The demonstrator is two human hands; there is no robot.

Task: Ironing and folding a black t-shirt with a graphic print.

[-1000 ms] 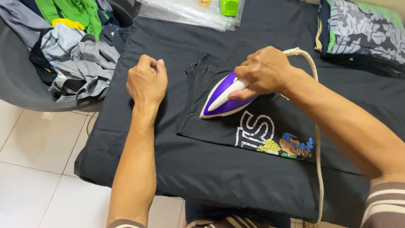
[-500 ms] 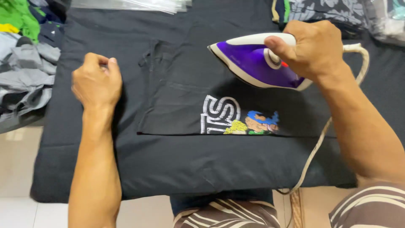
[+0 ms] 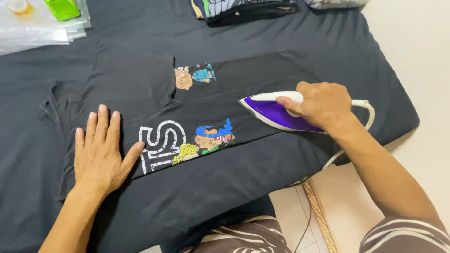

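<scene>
Head view, your left hand [image 3: 102, 152] flat, fingers spread, pressing the black shirt [image 3: 197, 107] near the board's [image 3: 328, 33] front-left edge, your right hand [image 3: 321, 105] gripping the purple iron [image 3: 276, 115] by the shirt's right end, forearm angled in from the front-right corner.

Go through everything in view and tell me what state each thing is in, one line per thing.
Black T-shirt: folded, lying flat on the dark cloth, prints showing.
Purple iron: soleplate down on the shirt, tip pointing left.
Right hand: grip closed on the iron's handle.
Left hand: open, palm flat on the shirt.
Iron cord: looped behind the iron, trailing off the edge.
Folded clothes: stacked at the far edge.
</scene>
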